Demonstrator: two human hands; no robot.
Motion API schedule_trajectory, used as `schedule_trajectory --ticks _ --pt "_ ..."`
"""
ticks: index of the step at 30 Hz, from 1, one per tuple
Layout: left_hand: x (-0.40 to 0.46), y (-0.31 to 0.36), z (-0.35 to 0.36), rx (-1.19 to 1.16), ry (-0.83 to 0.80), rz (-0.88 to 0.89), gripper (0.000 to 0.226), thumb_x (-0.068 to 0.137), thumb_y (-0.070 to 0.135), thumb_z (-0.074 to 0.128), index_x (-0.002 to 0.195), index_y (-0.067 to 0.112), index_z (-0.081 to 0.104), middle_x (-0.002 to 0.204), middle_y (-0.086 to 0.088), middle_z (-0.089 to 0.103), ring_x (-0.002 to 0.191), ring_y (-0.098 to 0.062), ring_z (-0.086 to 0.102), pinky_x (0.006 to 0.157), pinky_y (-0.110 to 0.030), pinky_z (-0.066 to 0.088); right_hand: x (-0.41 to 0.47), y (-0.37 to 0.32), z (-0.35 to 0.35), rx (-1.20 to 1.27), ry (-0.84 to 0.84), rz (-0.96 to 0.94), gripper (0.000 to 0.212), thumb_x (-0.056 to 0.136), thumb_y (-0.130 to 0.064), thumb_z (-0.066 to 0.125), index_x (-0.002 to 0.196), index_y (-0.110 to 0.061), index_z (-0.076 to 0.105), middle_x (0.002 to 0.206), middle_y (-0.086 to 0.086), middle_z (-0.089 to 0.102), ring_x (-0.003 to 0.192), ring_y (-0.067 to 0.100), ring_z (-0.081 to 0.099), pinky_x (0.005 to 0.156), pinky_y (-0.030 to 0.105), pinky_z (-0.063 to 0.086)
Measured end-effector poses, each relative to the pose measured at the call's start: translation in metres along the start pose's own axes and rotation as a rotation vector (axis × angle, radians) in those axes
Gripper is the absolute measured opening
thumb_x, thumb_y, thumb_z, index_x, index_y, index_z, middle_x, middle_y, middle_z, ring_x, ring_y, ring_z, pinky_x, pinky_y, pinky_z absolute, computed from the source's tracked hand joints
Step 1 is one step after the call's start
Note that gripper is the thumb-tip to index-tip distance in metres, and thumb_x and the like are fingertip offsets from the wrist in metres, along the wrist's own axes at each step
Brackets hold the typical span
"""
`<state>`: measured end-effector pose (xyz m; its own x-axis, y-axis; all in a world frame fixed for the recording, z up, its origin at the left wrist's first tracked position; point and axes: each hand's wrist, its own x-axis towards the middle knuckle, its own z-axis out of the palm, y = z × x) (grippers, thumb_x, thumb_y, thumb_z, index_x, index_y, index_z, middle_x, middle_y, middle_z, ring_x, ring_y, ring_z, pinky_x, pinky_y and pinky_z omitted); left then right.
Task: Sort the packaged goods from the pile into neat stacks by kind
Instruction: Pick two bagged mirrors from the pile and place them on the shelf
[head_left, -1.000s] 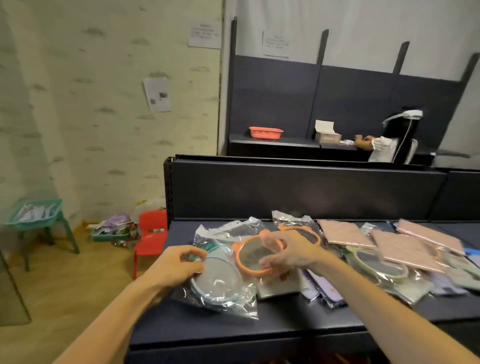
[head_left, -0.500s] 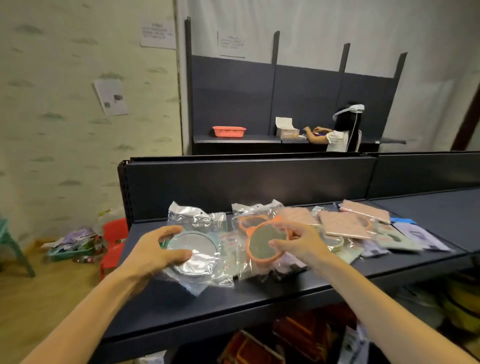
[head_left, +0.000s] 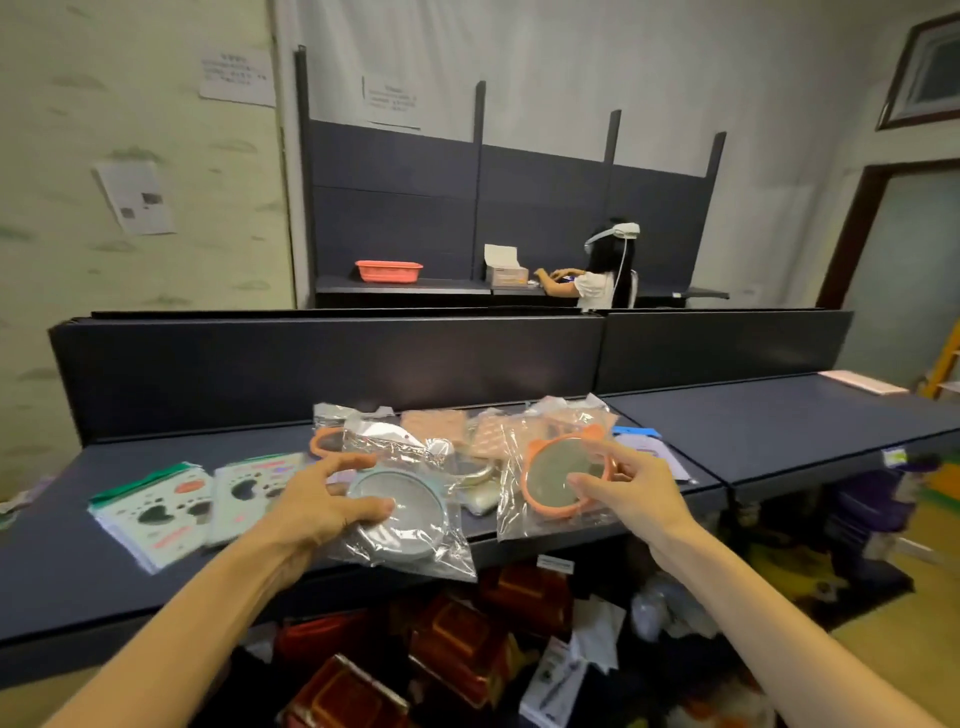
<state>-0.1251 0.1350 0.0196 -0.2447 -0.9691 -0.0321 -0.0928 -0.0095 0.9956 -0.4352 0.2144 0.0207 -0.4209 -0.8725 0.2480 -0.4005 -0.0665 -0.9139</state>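
My left hand (head_left: 322, 506) grips a pale blue round mirror in a clear plastic bag (head_left: 410, 514), lifted over the front edge of the dark shelf (head_left: 779, 421). My right hand (head_left: 631, 491) holds an orange bear-eared mirror in its own clear bag (head_left: 553, 475), also raised off the shelf. Behind them lies the pile (head_left: 467, 434): pink flat packs, another orange mirror (head_left: 327, 441) and crumpled clear bags. Two green-and-white paw-print packs (head_left: 156, 512) lie side by side on the shelf's left.
A pink pack (head_left: 862, 382) lies alone at the shelf's far right. Red boxes (head_left: 457, 644) and white packages sit on the lower level under the shelf. A person works at a far shelf with an orange basket (head_left: 388, 270). A door stands at the right.
Both hands have lifted their bagged mirrors clear of the pile and apart from each other. My view has swung right, bringing the paw-print packs and the long shelf into sight.
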Motion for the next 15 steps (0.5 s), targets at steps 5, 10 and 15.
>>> schedule_trajectory --ticks 5,10,15 --pt "-0.002 -0.005 0.087 0.049 -0.015 0.020 0.053 0.064 -0.002 0.083 0.110 0.018 0.064 0.074 -0.009 0.067 0.053 -0.015 0.062 0.046 -0.025 0.050 0.000 0.039 -0.078 0.012 0.093 0.021 0.044 0.070 -0.015 0.083 0.109 -0.029 0.068 0.104 0.012 0.067 0.095 0.025 0.063 0.072 0.026 0.052" --pt "0.011 0.005 0.160 0.120 -0.076 0.083 0.050 0.066 0.007 0.084 0.107 0.028 0.064 0.089 0.000 0.066 0.070 -0.017 0.064 0.054 -0.021 0.053 0.012 0.074 -0.140 0.020 0.155 0.052 0.046 0.068 -0.017 0.085 0.110 -0.025 0.070 0.103 -0.002 0.068 0.095 0.017 0.062 0.077 0.027 0.053" --pt "0.050 0.010 0.222 0.238 -0.132 0.188 0.056 0.061 0.016 0.087 0.109 0.035 0.063 0.106 0.005 0.066 0.092 -0.017 0.063 0.077 -0.030 0.054 0.042 0.108 -0.192 0.002 0.227 0.077 0.049 0.067 -0.018 0.085 0.113 -0.024 0.069 0.111 0.002 0.065 0.103 0.022 0.060 0.088 0.036 0.053"
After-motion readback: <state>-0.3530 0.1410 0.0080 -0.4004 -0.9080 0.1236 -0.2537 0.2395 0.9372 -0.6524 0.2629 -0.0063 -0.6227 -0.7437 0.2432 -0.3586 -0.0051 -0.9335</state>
